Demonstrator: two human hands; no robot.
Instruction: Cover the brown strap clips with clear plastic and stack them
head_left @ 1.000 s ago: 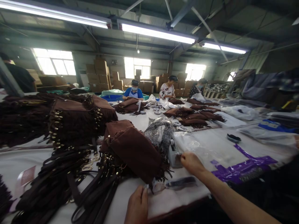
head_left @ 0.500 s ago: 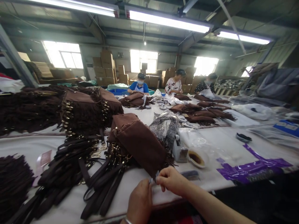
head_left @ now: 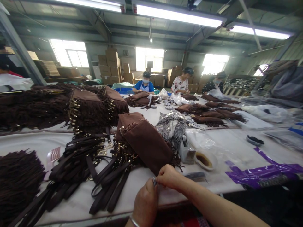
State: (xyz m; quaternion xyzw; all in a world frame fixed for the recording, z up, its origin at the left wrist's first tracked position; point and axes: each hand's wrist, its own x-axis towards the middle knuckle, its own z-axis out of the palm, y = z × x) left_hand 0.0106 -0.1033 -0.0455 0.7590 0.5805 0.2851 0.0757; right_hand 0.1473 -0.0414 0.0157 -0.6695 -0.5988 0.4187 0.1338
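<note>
My left hand (head_left: 146, 201), with a bangle at the wrist, is closed near the table's front edge. My right hand (head_left: 170, 178) is pinched beside it, fingertips meeting the left thumb. Between them sits a small grey piece (head_left: 154, 182), too small and blurred to name. Just beyond the hands lies a brown fringed bag (head_left: 149, 142), its flap towards me. Gold clasps (head_left: 123, 148) hang along its left side. Dark brown straps (head_left: 113, 186) with metal hooks lie to the left of my hands.
A pink comb (head_left: 54, 155), stacked fringed bags (head_left: 94, 104) and a dark fringe pile (head_left: 20, 186) are at left. Right of the bag are a tape dispenser (head_left: 187, 153), a tape roll (head_left: 204, 160) and purple plastic (head_left: 265, 173). Several people (head_left: 145, 85) sit across the table.
The view has swung slightly left, so the table things appear further right. Both hands stay together at the small grey piece, drawn slightly closer together.
</note>
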